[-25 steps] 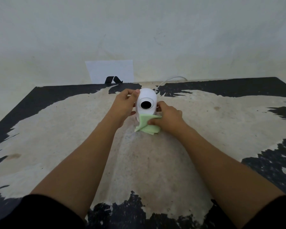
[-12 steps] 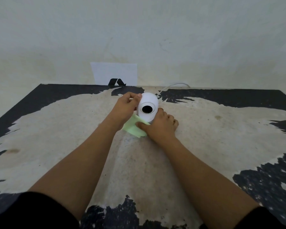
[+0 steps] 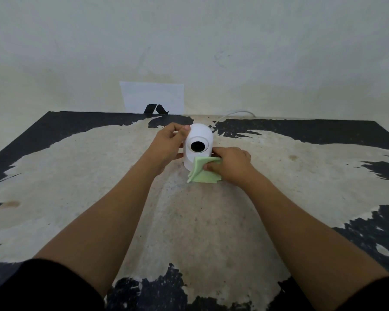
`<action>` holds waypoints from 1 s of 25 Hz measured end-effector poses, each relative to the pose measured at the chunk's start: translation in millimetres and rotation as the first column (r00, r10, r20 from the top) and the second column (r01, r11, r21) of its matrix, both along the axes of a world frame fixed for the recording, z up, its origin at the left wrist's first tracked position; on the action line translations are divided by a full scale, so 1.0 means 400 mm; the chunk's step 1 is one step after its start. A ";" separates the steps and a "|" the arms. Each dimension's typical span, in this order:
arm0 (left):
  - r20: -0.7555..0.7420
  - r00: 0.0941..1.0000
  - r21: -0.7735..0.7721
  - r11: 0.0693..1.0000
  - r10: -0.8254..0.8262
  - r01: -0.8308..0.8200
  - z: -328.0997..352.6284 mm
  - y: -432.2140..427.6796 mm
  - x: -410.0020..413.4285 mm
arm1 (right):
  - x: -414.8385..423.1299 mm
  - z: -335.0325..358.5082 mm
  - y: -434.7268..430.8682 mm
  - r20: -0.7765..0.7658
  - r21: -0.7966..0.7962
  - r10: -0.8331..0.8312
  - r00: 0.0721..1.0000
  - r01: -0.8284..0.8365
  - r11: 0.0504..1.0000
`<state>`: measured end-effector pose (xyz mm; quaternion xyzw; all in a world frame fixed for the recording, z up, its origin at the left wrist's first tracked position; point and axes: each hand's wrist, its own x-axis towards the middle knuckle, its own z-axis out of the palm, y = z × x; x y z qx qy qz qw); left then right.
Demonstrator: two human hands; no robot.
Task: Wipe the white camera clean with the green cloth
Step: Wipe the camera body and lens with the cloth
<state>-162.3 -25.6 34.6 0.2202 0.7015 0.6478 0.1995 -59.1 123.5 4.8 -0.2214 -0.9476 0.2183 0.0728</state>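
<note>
A white dome-shaped camera (image 3: 200,135) with a round black lens stands upright on the worn table (image 3: 195,221), lens turned toward me. My left hand (image 3: 170,144) grips its left side, thumb near the top. My right hand (image 3: 230,163) holds a folded green cloth (image 3: 202,173) pressed against the camera's lower right front. The cloth hides part of the base.
A white cable (image 3: 234,114) runs from behind the camera to the back edge of the table. A white sheet with a black mark (image 3: 152,97) leans on the wall behind. The tabletop is black with large patches worn pale.
The cloth and my right hand have swept from the camera's lower left to its lower right. My left hand has kept its hold on the camera.
</note>
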 end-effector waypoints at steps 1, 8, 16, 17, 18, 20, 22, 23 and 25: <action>-0.001 1.000 0.003 1.000 0.000 0.000 0.000 0.000 0.000 | 0.003 -0.001 0.007 -0.018 -0.032 0.005 1.000 -0.006 0.999; -0.012 1.000 0.001 1.000 0.007 -0.007 -0.002 0.002 0.006 | 0.002 -0.033 -0.062 -0.042 -0.023 -0.149 0.988 0.149 0.989; -0.048 0.999 -0.120 0.993 0.009 -0.015 0.027 -0.020 0.006 | 0.049 0.003 -0.078 -0.022 -0.022 -0.161 0.987 0.161 0.987; -0.088 0.995 -0.120 0.991 0.039 -0.049 0.026 -0.028 0.012 | 0.062 0.011 -0.078 -0.044 -0.057 -0.151 0.987 0.149 0.987; -0.143 0.988 -0.121 0.989 0.063 -0.081 0.025 -0.040 0.024 | 0.073 0.019 -0.079 -0.073 -0.104 -0.134 0.988 0.126 0.987; -0.289 0.957 -0.148 0.987 0.022 -0.067 0.011 -0.067 0.058 | 0.091 0.042 -0.083 -0.132 -0.202 -0.088 0.987 0.060 0.978; -0.464 0.882 -0.228 0.973 -0.083 -0.028 -0.015 -0.089 0.082 | 0.099 0.071 -0.088 -0.183 -0.274 -0.049 0.982 -0.003 0.962; -0.527 0.842 -0.257 0.966 -0.118 -0.025 -0.027 -0.093 0.087 | 0.099 0.085 -0.092 -0.208 -0.294 -0.029 0.978 -0.034 0.955; -0.546 0.827 -0.268 0.963 -0.132 -0.023 -0.039 -0.089 0.087 | 0.096 0.108 -0.097 -0.234 -0.324 0.022 0.972 -0.099 0.941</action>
